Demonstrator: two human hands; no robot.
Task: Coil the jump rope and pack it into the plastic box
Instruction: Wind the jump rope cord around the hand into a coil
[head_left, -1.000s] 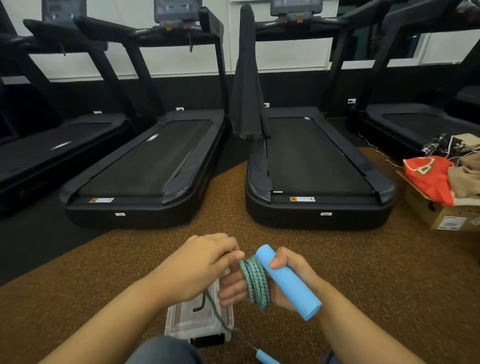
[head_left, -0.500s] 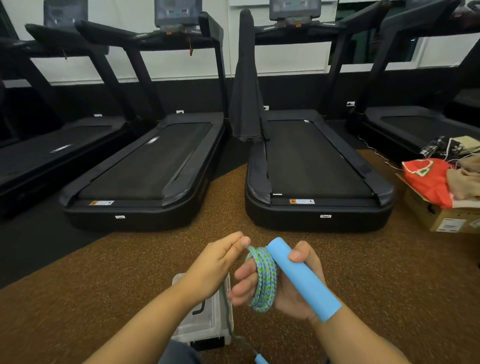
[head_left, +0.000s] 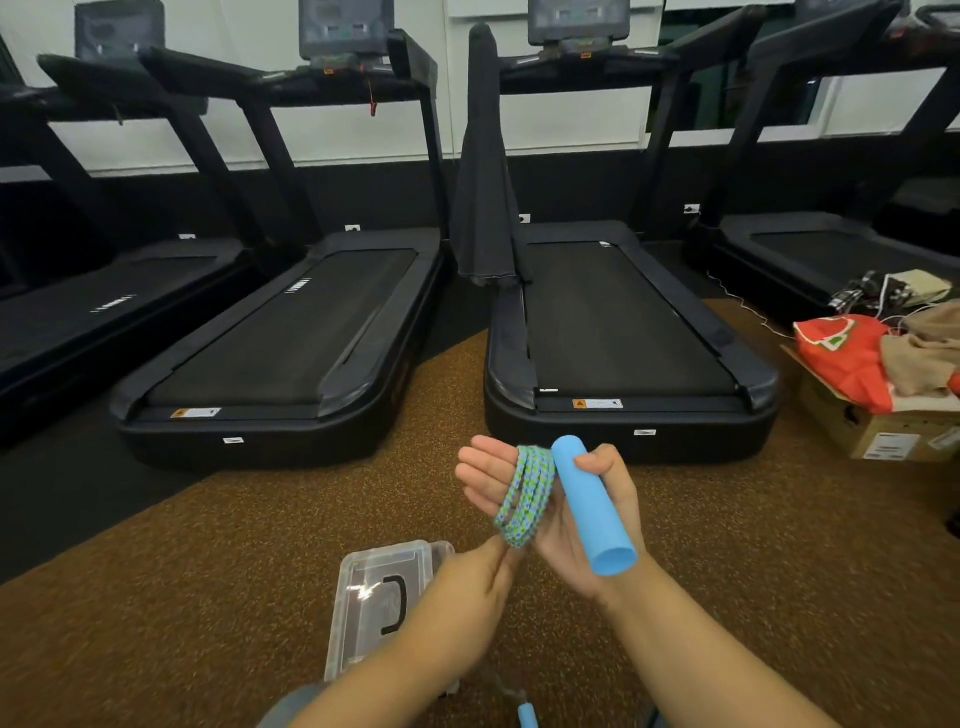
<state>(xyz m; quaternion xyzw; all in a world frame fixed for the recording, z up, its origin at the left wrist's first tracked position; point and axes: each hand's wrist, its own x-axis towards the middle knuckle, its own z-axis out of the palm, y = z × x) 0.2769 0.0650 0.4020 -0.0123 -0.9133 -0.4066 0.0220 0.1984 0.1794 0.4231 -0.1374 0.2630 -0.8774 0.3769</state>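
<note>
Progress: by my reading the coiling is partly done; several loops sit on the right hand, a loose tail is left to wind, and nothing is packed yet.
Clear plastic box (head_left: 374, 603): a lidded, see-through case with a black handle, on the speckled brown rubber floor (head_left: 727, 545) just left of and below the left hand; the lid looks shut, so it would need opening before packing.
Left hand (head_left: 470, 587): closed in a pinch on the rope where it leaves the bottom of the coil, just under the right hand.
Green-and-blue braided jump rope (head_left: 524, 496): looped around the right hand's outstretched fingers (head_left: 480, 475), between palm and handle; a blurred length trails down from the left hand.
Second blue handle (head_left: 527, 716): below both hands at the frame edge, free at the rope's end.
Right hand (head_left: 582, 512): palm up, fingers extended inside the coil, thumb pressing the handle.
Light blue foam cylinder handle (head_left: 592, 506): lies slanted across the right palm, touching the coil.
Black treadmills (head_left: 613, 338): well beyond the hands, not obstructing.
Cardboard box with red bag (head_left: 872, 384): far right of the right hand, apart from the work.
</note>
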